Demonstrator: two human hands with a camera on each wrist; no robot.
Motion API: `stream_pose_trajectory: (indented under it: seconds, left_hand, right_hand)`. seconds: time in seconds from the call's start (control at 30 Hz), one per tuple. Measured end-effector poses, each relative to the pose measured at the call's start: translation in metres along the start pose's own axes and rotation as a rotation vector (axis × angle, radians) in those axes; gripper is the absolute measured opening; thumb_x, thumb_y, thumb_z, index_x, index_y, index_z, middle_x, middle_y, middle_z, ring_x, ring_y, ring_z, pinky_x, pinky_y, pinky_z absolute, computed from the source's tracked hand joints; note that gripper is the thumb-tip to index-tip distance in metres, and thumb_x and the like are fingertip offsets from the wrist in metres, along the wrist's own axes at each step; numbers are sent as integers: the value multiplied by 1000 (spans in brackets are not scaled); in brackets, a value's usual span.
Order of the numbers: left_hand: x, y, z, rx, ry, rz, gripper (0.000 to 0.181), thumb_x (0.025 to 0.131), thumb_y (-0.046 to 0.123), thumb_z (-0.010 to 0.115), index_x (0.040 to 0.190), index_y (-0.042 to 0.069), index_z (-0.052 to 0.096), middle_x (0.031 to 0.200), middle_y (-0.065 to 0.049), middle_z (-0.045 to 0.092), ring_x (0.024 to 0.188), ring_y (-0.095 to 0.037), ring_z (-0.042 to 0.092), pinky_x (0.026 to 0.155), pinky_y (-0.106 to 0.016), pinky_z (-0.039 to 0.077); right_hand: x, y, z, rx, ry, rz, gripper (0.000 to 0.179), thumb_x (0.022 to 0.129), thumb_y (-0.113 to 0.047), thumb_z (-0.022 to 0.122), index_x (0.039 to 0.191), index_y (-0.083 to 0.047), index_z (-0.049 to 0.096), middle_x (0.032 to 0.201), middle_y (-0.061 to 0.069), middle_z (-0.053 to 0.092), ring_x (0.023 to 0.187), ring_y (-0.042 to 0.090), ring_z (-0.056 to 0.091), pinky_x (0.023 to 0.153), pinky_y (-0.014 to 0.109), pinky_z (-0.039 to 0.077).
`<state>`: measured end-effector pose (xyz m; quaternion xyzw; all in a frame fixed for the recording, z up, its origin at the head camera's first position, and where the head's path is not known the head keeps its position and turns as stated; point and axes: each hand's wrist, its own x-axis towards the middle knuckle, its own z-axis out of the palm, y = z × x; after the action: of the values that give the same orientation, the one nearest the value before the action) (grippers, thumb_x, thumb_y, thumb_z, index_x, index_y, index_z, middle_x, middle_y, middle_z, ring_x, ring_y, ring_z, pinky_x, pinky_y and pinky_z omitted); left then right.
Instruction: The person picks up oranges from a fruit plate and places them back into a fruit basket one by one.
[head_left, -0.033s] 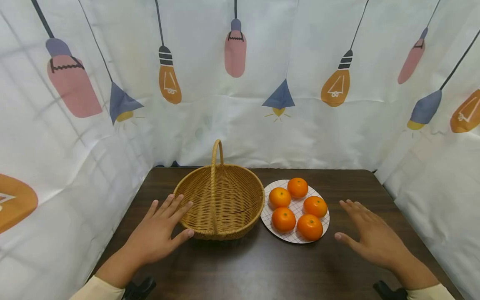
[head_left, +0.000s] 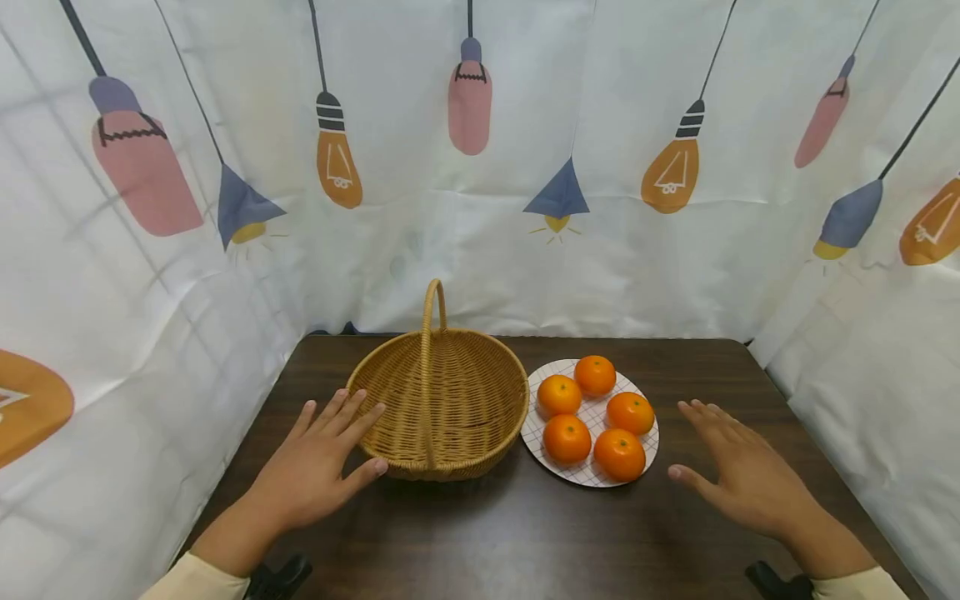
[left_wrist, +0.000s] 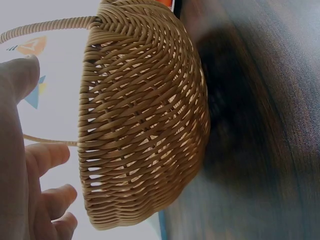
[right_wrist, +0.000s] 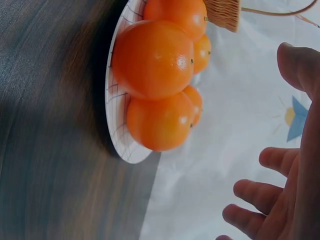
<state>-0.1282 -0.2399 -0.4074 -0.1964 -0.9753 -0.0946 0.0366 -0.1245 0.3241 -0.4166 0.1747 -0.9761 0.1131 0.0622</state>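
A round wicker basket (head_left: pixel 476 400) with a tall arched handle (head_left: pixel 426 375) stands left of centre on the dark table. To its right, a white plate (head_left: pixel 596 412) with a grid pattern carries several oranges (head_left: pixel 567 439). My left hand (head_left: pixel 311 471) hovers by the basket's near left side, fingers spread and holding nothing. In the left wrist view, its fingers (left_wrist: pixel 56 200) are beside the woven wall (left_wrist: pixel 140 120). Right of the plate is my right hand (head_left: pixel 750 475), fingers extended, holding nothing. The right wrist view has its fingers (right_wrist: pixel 257 195) apart from the oranges (right_wrist: pixel 152 60).
The dark wooden table (head_left: pixel 495 542) reaches back to a white curtain (head_left: pixel 450 242) printed with lamps and bulbs, which also flanks both sides. Basket and plate stand close together, the basket's right rim near the plate's left edge.
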Motion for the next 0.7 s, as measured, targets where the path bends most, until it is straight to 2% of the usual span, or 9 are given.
stream_pose_trajectory:
  seconds: [0.23, 0.37, 0.5, 0.57, 0.7]
  left_hand:
    - [3, -4, 3, -39, 26, -8, 71, 103, 59, 50, 159, 17, 40, 166, -16, 24, 153, -40, 16, 121, -64, 6]
    - [5, -10, 5, -64, 69, -44, 70, 104, 59, 47, 155, 10, 44, 162, -22, 31, 150, -45, 23, 118, -69, 14]
    - [9, -17, 9, -97, 136, -101, 69, 105, 55, 49, 150, 3, 47, 156, -28, 37, 143, -52, 31, 110, -74, 25]
    - [11, -20, 10, -141, 159, -142, 68, 105, 52, 51, 149, 0, 46, 155, -30, 37, 140, -54, 34, 108, -75, 28]
    - [14, -26, 10, -253, 156, -242, 72, 105, 50, 52, 151, -5, 39, 155, -34, 33, 138, -56, 35, 105, -73, 33]
  right_hand:
    - [5, -4, 7, 4, 35, -1, 86, 94, -59, 67, 157, -10, 38, 152, 23, 46, 134, 49, 45, 101, 71, 38]
    - [9, -10, 11, 15, 46, 5, 85, 92, -60, 68, 154, -8, 43, 148, 21, 51, 130, 48, 49, 99, 71, 41]
    - [14, -13, 17, 21, 40, 0, 82, 92, -58, 70, 151, -6, 47, 146, 19, 53, 130, 46, 50, 100, 70, 42]
    - [17, -14, 22, 21, 40, -7, 81, 92, -57, 70, 150, -6, 48, 145, 18, 54, 129, 46, 50, 100, 70, 42]
    - [22, -15, 29, 21, 42, -14, 79, 92, -58, 70, 148, -5, 51, 143, 18, 57, 128, 45, 52, 100, 69, 43]
